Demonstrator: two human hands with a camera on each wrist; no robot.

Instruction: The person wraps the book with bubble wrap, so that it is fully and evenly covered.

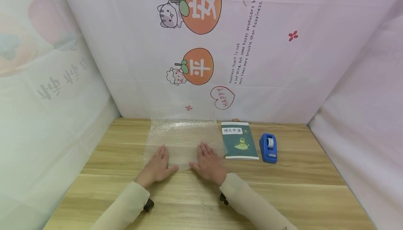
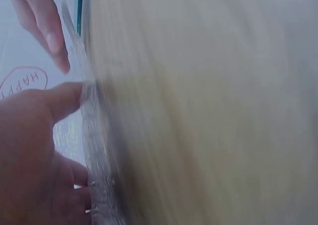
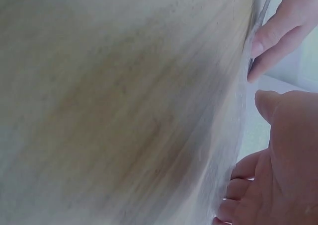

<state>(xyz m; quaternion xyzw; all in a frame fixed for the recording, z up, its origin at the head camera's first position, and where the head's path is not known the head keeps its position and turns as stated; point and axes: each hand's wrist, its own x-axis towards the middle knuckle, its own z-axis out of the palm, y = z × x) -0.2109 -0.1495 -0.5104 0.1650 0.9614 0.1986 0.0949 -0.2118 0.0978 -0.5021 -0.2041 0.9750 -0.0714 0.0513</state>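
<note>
A bubble-wrap sheet (image 1: 185, 135) lay on the worktop (image 1: 292, 188), mostly on the far side of the left hand (image 1: 158, 165) and right hand (image 1: 210, 164). Each grip was released, fingers extended and resting on the sheet's near part. Its long axis could not be established. The right hand was nearer the green booklet (image 1: 237, 140), just right.

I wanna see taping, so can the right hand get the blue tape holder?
Probably yes. The right hand rests on the bubble wrap with nothing gripped, and the blue tape holder sits to its right. Only the flat green booklet lies partly between.
</note>
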